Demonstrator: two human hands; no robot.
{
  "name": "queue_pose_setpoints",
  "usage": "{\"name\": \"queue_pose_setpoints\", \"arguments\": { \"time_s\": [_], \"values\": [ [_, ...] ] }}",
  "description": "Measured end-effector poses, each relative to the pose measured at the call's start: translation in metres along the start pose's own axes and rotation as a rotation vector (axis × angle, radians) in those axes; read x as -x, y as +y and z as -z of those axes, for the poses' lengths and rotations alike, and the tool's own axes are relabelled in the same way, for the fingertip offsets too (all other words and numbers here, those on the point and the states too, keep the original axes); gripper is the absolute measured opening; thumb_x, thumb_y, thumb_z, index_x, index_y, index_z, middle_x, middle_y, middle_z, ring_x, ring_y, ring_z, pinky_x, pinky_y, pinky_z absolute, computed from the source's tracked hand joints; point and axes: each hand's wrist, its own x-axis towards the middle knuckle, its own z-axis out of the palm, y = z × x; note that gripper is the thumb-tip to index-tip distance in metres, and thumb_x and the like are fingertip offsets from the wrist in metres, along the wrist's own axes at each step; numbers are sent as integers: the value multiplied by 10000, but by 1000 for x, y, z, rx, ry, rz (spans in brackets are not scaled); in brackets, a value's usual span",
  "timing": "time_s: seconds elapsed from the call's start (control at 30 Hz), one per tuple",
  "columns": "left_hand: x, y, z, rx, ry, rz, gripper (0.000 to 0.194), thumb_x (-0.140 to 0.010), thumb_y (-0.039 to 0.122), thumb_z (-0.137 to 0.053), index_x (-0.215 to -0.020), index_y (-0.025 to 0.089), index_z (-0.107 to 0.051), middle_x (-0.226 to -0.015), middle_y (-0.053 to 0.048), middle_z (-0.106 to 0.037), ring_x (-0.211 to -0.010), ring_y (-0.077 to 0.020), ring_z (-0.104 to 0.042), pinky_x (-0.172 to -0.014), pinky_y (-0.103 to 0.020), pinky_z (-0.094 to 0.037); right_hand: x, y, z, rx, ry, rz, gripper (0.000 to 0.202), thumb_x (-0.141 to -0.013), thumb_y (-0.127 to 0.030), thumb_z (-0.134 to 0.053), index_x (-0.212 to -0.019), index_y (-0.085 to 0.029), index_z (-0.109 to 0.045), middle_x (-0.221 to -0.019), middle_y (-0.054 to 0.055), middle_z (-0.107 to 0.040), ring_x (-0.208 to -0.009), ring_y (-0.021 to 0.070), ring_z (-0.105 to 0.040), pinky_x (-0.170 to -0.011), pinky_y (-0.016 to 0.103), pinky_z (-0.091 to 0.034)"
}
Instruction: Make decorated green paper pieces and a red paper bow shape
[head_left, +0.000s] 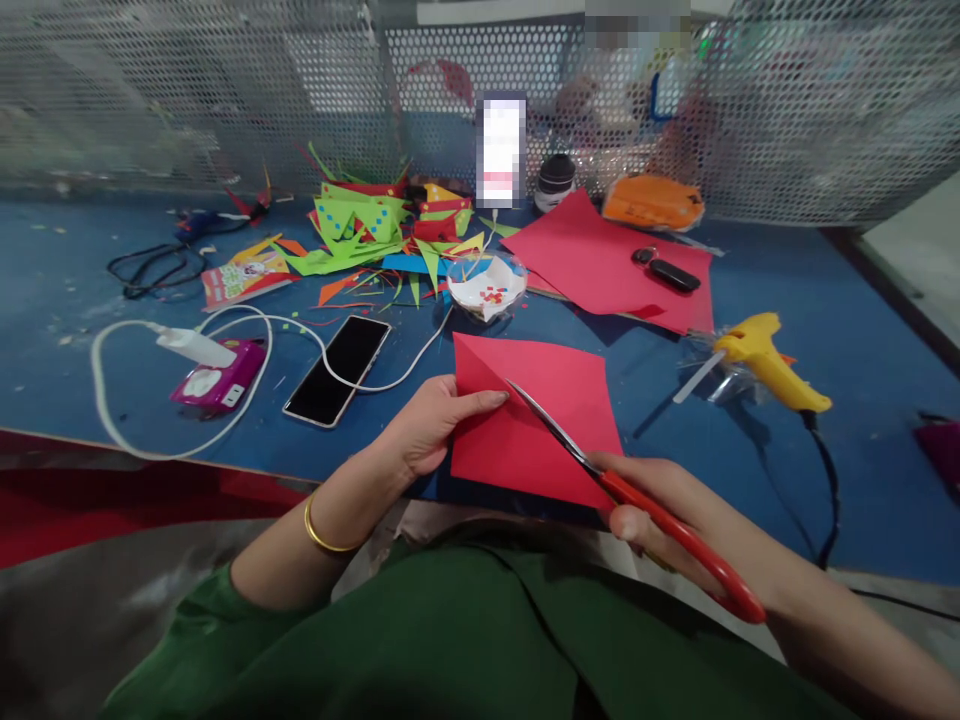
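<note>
My left hand [442,420] pinches the left edge of a red paper sheet [555,400], thumb on top and fingers underneath. My right hand [660,510] is closed round red-handled scissors [675,535]. The scissors' blades lie over the sheet and point up and left, their tip close to my left thumb. A fold or cut line runs from the sheet's upper left corner toward the blade tip; which of the two I cannot tell. The sheet's lower edge is near the front edge of the blue table [420,350].
Beyond the sheet stand a small bowl [487,290] with paper bits and colored paper scraps [360,220]. Left are a phone [337,370], white cable and purple power adapter [217,380]. Right are red sheets [615,260] with keys [673,275], and a yellow glue gun [772,360].
</note>
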Motion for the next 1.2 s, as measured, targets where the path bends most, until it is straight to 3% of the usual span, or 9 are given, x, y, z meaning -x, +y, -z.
{"name": "queue_pose_setpoints", "arguments": {
  "time_s": [0.33,0.87,1.2],
  "values": [
    [5,-1,-1,-21,-20,-21,270,-689,143,-858,-943,107,-773,-947,-111,-806,-795,-197,-748,-840,-329,-587,5,7,-10,-34,23,14,573,-878,-767,-473,-860,-197,-535,-646,-62,-405,-554,87,-332,-479,217,-282],
    [4,-2,-2,-83,3,-45,296,-663,200,-885,-926,116,-780,-969,-122,-799,-813,-210,-735,-869,-359,-556,6,17,-16,-91,20,4,688,-801,-867,-427,-873,-194,-552,-683,-42,-449,-606,110,-345,-531,247,-279],
    [3,-2,-2,-99,-6,-48,305,-675,189,-871,-954,113,-772,-966,-122,-798,-809,-204,-733,-841,-340,-565,7,24,-17,-95,53,2,609,-822,-808,-491,-850,-202,-541,-650,-48,-479,-571,103,-384,-510,242,-287]
  ]
}}
